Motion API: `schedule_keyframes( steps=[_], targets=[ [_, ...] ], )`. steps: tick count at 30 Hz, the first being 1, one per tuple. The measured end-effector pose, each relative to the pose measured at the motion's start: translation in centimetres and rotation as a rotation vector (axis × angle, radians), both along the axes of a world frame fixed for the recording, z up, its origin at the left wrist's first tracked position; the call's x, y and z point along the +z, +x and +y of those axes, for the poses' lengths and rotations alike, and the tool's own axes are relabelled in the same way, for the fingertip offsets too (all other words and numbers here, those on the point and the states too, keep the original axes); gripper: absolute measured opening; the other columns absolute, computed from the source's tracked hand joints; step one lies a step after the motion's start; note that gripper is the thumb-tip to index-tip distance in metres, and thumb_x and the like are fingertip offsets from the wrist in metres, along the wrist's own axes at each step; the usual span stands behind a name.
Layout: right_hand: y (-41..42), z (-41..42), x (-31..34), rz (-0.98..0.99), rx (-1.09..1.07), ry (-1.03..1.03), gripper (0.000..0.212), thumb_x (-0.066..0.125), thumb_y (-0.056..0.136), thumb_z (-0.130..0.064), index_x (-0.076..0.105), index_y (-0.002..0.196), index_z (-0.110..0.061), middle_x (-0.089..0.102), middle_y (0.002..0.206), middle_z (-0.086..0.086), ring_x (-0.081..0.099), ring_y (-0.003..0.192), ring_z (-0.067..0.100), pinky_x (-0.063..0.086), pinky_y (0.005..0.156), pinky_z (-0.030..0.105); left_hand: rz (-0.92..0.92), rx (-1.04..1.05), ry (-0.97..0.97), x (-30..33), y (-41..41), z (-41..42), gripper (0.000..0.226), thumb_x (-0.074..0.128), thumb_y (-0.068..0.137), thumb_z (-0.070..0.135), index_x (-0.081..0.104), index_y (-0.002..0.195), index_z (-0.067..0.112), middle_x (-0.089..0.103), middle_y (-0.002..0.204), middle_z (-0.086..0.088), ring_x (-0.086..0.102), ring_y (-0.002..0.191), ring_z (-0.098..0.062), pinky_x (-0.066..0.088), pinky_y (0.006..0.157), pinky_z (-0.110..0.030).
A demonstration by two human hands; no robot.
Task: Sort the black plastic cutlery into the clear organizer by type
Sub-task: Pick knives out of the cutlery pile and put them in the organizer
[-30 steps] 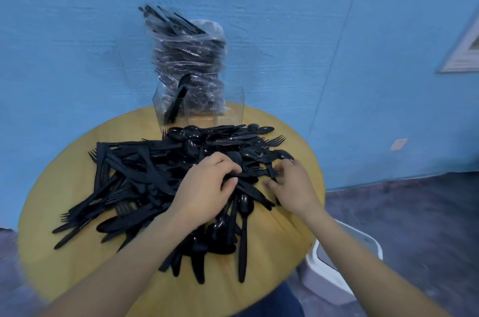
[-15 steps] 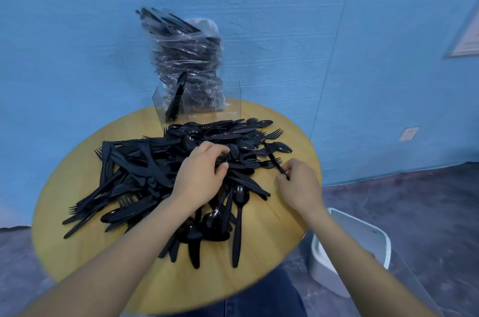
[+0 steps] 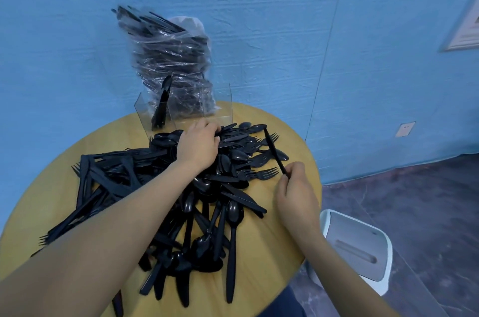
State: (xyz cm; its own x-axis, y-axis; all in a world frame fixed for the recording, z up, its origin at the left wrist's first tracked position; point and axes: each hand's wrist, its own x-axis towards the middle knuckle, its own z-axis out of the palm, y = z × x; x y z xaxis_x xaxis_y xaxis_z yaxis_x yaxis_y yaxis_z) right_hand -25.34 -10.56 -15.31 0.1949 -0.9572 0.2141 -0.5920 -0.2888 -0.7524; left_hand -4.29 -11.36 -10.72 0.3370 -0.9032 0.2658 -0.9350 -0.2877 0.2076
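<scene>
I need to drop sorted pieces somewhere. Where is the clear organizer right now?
The clear organizer stands at the far edge of the round wooden table, just beyond the left hand, in front of the plastic bag of cutlery.

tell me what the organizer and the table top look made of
Organizer: clear rigid plastic, probably acrylic; you see straight through its thin flat walls. Table top: looks like light wood or a wood-look laminate, smooth and yellowish with faint grain; which one can't be told.
</scene>
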Motion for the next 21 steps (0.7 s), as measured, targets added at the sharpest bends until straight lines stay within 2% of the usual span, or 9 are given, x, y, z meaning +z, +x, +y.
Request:
schedule_keyframes(
  steps=[3,11,15,19,21],
  targets=[
    [0.1,0.1,0.1,0.038,0.042,0.005,0.005,0.033,0.098,-0.019,0.034,0.098,-0.024,0.050,0.065,-0.003,0.047,0.059,0.011,0.025,0.048,0.029,-0.004,0.009,0.145,-0.4,0.6,-0.1,0.032,0.043,0.099,0.027,0.052,0.129,0.019,0.048,0.132,-0.005,0.041,0.125,-0.025,0.033,0.101,-0.040],
    [0.2,0.0,-0.4,0.082,0.037,-0.010,0.006,0.034,0.097,-0.018,0.034,0.100,-0.024,0.050,0.062,-0.006,0.048,0.058,0.012,0.025,0.048,0.030,0.039,0.126,0.016,0.3,3.0,2.1,0.016,0.053,0.094,0.020,0.062,0.106,0.016,0.056,0.118,-0.006,0.052,0.110,-0.026,0.041,0.089,-0.040],
    [0.2,0.0,-0.3,0.094,0.053,-0.012,0.005,0.034,0.098,-0.018,0.034,0.099,-0.022,0.049,0.062,-0.005,0.046,0.056,0.011,0.021,0.047,0.028,0.001,0.167,-0.002,0.6,3.2,3.8,0.024,0.052,0.095,0.024,0.058,0.116,0.016,0.049,0.127,-0.008,0.046,0.117,-0.027,0.039,0.096,-0.042],
    [0.1,0.0,-0.3,0.110,0.060,-0.023,0.005,0.034,0.098,-0.019,0.037,0.103,-0.019,0.050,0.064,-0.005,0.048,0.058,0.016,0.024,0.048,0.029,0.016,0.002,-0.084,1.2,1.5,6.0,0.032,0.053,0.094,0.027,0.054,0.124,0.017,0.049,0.127,-0.005,0.047,0.117,-0.024,0.041,0.095,-0.039],
    [0.1,0.0,-0.3,0.121,0.062,-0.021,0.007,0.035,0.098,-0.020,0.038,0.105,-0.018,0.051,0.066,-0.005,0.049,0.061,0.019,0.027,0.051,0.030,0.008,-0.122,-0.033,1.2,0.3,6.9,0.033,0.053,0.094,0.028,0.053,0.126,0.021,0.048,0.128,-0.001,0.047,0.118,-0.020,0.041,0.097,-0.037]
  ],
)
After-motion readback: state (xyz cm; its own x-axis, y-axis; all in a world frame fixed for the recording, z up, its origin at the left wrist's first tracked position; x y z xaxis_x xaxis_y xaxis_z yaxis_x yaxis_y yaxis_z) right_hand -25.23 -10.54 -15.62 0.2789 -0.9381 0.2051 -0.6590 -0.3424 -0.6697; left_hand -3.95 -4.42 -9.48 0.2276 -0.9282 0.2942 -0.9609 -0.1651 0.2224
